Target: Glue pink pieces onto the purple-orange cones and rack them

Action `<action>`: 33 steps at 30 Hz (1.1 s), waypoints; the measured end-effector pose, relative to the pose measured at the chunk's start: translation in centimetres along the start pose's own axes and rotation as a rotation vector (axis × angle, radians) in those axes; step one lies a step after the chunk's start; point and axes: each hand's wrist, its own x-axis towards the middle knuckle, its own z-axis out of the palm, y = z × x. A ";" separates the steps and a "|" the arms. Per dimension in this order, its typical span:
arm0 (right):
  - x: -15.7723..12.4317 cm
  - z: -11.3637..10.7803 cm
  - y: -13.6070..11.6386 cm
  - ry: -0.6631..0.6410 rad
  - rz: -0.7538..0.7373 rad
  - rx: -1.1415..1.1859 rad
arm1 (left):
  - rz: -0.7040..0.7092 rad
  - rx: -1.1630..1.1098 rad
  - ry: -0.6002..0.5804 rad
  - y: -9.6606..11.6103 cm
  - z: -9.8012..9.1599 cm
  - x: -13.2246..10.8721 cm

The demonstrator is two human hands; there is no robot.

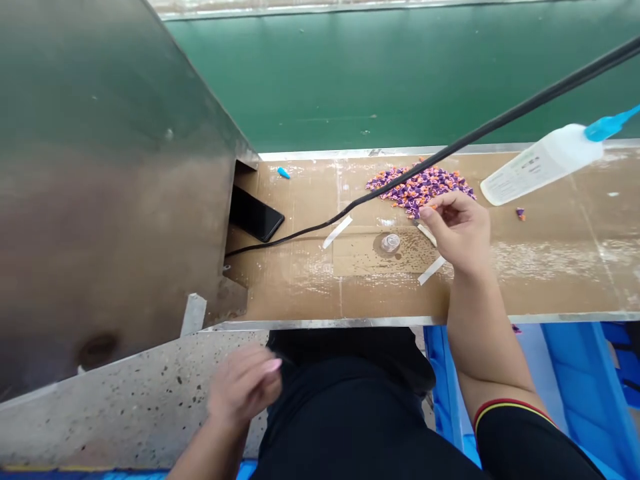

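Note:
My right hand (457,230) hovers at the near edge of a pile of small purple and orange pieces (425,187). Its thumb and forefinger are pinched, and a bit of orange shows between the tips. Below and left of it, a small clear round object (390,243) sits on a wet-spotted cardboard patch (357,257) held by white tape strips. My left hand (245,383) is low on the left, off the bench and blurred by motion. Its fingers are curled, with pink at the thumb tip; whether anything is in them is hidden.
A black cable (480,130) runs diagonally over the bench (295,287). A white bottle with a blue nozzle (543,163) lies tilted at the right, near a stray piece (521,213). At left are a metal housing (125,180), a phone (256,213) and a blue cap (283,173). Blue crates (575,380) stand below.

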 end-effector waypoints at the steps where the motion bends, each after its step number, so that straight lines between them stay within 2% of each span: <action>1: 0.0 0.0 -0.1 -0.030 0.022 0.014 | 0.116 -0.049 0.032 0.1 1.3 0.9; 3: -0.1 -0.1 -0.2 -0.099 0.080 0.080 | 0.308 -0.224 0.087 0.3 3.9 3.7; 7: 0.0 -0.3 -0.2 -0.173 0.125 0.161 | 0.445 -0.429 0.075 0.4 8.4 10.4; 10: -0.2 -0.7 -0.6 -0.223 0.100 0.086 | 0.298 -0.580 -0.054 0.2 11.3 13.3; 12: -0.4 -1.0 -0.9 -0.243 0.064 0.000 | 0.145 -0.720 -0.105 0.1 12.9 14.0; 14: -0.5 -1.2 -1.3 -0.260 -0.004 -0.113 | -0.076 -0.877 -0.123 0.0 14.1 14.0; 18: -0.5 -1.6 -1.8 -0.347 -0.199 -0.346 | -0.568 -1.169 -0.219 -0.1 15.0 13.5; 21: -0.7 -1.6 -2.1 -0.427 -0.227 -0.429 | -0.738 -1.244 -0.249 -0.4 14.9 13.6; 25: -1.0 -1.3 -2.2 -0.468 -0.233 -0.458 | -0.812 -1.250 -0.242 -0.6 14.9 13.9; 30: -1.0 -0.9 -1.9 -0.497 -0.252 -0.464 | -0.796 -1.232 -0.219 -0.6 15.1 13.9; 33: -0.7 -1.4 -2.3 -0.506 -0.217 -0.461 | -0.777 -1.242 -0.199 -0.7 15.0 13.8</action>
